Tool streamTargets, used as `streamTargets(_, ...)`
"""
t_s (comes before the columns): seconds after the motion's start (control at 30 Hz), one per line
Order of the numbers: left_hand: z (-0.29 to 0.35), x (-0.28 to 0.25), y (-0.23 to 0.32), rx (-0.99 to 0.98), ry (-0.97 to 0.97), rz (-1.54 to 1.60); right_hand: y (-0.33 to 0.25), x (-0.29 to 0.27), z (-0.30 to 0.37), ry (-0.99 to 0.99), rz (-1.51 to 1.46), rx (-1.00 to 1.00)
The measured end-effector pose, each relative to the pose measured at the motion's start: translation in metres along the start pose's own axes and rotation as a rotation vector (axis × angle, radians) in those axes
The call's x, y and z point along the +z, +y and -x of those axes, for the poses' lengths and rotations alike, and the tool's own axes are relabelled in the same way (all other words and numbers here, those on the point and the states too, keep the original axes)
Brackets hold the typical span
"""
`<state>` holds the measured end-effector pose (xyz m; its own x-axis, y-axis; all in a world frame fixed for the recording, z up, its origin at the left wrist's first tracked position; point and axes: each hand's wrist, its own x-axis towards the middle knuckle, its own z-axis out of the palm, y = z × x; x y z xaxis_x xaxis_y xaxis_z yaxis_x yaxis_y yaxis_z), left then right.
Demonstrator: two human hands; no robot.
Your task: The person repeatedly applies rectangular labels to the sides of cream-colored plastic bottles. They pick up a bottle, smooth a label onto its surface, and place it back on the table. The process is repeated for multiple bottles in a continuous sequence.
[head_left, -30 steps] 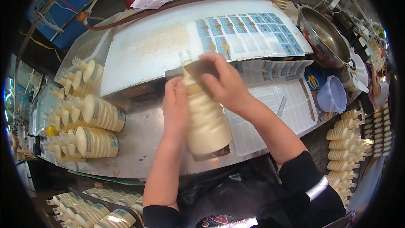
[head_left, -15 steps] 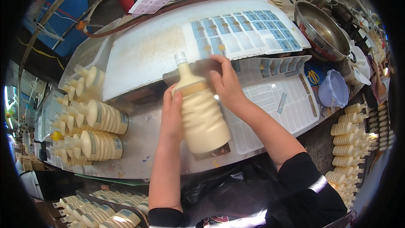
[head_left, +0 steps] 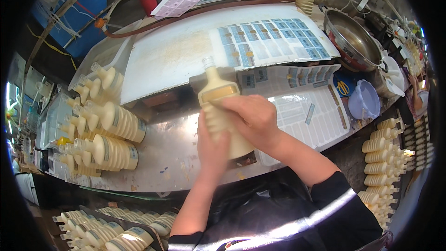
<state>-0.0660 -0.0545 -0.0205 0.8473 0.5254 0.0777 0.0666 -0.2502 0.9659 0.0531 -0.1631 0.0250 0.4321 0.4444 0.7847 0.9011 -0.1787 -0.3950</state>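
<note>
A cream plastic bottle [head_left: 215,118] with a ribbed body and a clear threaded neck leans in front of me, neck pointing away. A gold band-shaped label [head_left: 220,93] crosses its shoulder. My left hand [head_left: 213,146] is wrapped round the bottle's left side and lower body. Over the bottle's right side, my right hand [head_left: 254,117] is closed, its fingertips pressed together just below the label. Whatever the right fingers pinch, if anything, is hidden. Behind the neck lies a dark flat piece [head_left: 199,82], partly covered.
Several matching bottles [head_left: 116,121] lie stacked at the left. Label sheets [head_left: 278,42] cover the white board ahead. Right of my hands is a translucent tray [head_left: 297,107] with label strips; beyond it stand a lilac bucket [head_left: 364,100] and a large metal pan [head_left: 355,35].
My right hand has come down from beside the bottle's neck onto its front, and its fingers have closed. The left hand has slid lower on the bottle.
</note>
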Motion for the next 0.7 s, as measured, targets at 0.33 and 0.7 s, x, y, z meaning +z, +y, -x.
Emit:
streamTargets(0.33,0.009,0.002,-0.006,0.016,-0.057,-0.393,-0.049,0.059,-0.027,-0.387,0.473,-0.323)
streamTargets(0.7,-0.020,-0.003,0.023,0.206,0.078,-0.610,0.011,-0.005,-0.026,-0.158,0.100,0.451)
